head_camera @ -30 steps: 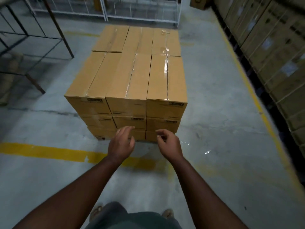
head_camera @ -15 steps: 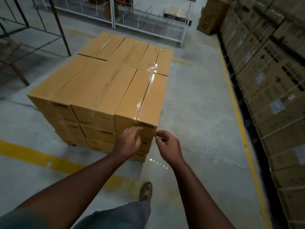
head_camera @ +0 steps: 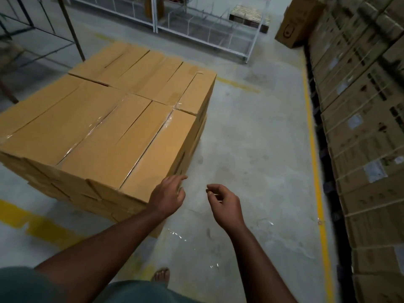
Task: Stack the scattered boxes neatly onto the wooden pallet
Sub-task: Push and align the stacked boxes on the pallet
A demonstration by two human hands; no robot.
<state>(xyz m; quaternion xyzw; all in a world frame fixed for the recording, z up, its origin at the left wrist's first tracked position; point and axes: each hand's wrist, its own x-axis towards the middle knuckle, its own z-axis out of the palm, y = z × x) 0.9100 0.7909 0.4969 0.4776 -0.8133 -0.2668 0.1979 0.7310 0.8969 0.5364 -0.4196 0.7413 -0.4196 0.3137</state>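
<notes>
Several tiers of tan cartons form the stack (head_camera: 105, 127), squared up and standing on the concrete floor (head_camera: 251, 149) left of centre; the wooden pallet beneath is hidden from this view. A wall of strapped cartons (head_camera: 360, 127) lines the right side behind a yellow floor line (head_camera: 314, 149), and wire racks (head_camera: 196, 25) close off the far end. One loose carton (head_camera: 297, 22) leans at the far right corner, well apart from the stack, and is judged the nearest piece left to bring over. Cartons appear stiff, taped along the top seams, long and of moderate weight; the tape looks slick, so the sound hold is judged to be under the two short ends, not on the seam. Open floor between stack and yellow line gives a clear walking lane. The left hand (head_camera: 168, 195) hangs over the stack's near corner, fingers loosely extended, gripping nothing. The right hand (head_camera: 225, 204) is loosely curled over bare floor, likewise empty.
</notes>
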